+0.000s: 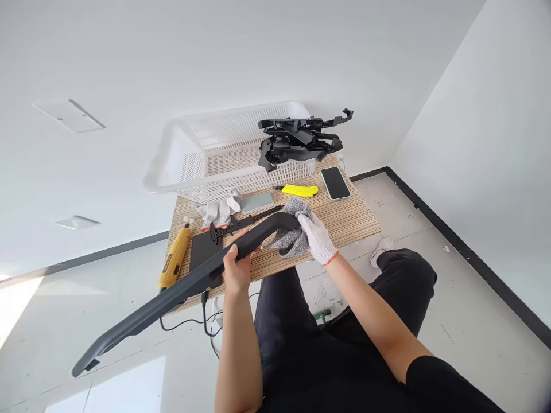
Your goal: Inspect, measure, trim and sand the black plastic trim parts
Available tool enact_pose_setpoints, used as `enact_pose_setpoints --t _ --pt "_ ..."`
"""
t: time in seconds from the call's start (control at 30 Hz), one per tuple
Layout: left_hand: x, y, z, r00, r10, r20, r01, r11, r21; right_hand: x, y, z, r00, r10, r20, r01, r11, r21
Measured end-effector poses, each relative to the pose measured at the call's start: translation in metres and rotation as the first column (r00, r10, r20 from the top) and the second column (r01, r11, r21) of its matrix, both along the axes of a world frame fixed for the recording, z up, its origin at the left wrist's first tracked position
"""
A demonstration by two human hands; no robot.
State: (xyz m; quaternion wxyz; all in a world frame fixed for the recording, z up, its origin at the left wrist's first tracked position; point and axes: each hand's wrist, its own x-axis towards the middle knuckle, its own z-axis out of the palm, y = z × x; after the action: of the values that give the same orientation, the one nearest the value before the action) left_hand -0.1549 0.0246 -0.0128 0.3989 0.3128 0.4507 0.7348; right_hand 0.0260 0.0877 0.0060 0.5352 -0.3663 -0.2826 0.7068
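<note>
A long black plastic trim piece [172, 293], curved at both ends, slants across the view from the lower left up to the middle of the table. Around its middle my bare left hand [236, 272] is closed, thumb on top. My right hand [318, 236], in a white knit glove with an orange cuff edge, grips a grey mottled cloth [293, 245]. That cloth is wrapped about the near, bent end of the trim piece and partly hides it. Behind the piece lie a black caliper [235, 225] and a white glove [218, 212].
On the wooden table [348, 223] are a yellow rotary tool [175, 257], a black flat box [202, 249], a grey-green slab [257, 202], a yellow utility knife [299, 190] and a phone [336, 183]. A white basket [241, 183] holds black plastic parts [301, 140]. Cables [205, 315] hang at the front.
</note>
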Motion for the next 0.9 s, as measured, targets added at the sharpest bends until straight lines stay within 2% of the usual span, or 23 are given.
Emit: enact_pose_setpoints --t 0.23,0.5,0.63,0.73,0.9 --pt "-0.001 -0.003 0.0 0.999 0.025 0.019 -0.025 0.999 -0.029 0.002 -0.003 0.003 1.0 0.027 0.0 -0.027 0.999 -0.042" --pt "-0.001 -0.005 0.0 0.992 0.118 0.045 -0.115 0.991 -0.062 0.006 -0.003 0.006 0.995 0.083 0.054 -0.079 0.993 -0.087" --pt "-0.002 -0.007 -0.004 0.991 0.13 0.028 -0.128 0.989 -0.077 0.008 -0.005 0.009 0.994 0.064 0.091 -0.051 0.989 -0.141" --pt "-0.003 -0.011 -0.007 0.992 0.122 0.035 -0.118 0.987 -0.107 0.009 -0.006 0.013 0.991 0.038 0.125 -0.019 0.988 -0.153" --pt "-0.006 -0.016 -0.012 1.0 0.022 -0.017 -0.024 0.985 -0.169 0.011 -0.006 0.016 0.982 0.061 0.179 -0.036 0.989 -0.141"
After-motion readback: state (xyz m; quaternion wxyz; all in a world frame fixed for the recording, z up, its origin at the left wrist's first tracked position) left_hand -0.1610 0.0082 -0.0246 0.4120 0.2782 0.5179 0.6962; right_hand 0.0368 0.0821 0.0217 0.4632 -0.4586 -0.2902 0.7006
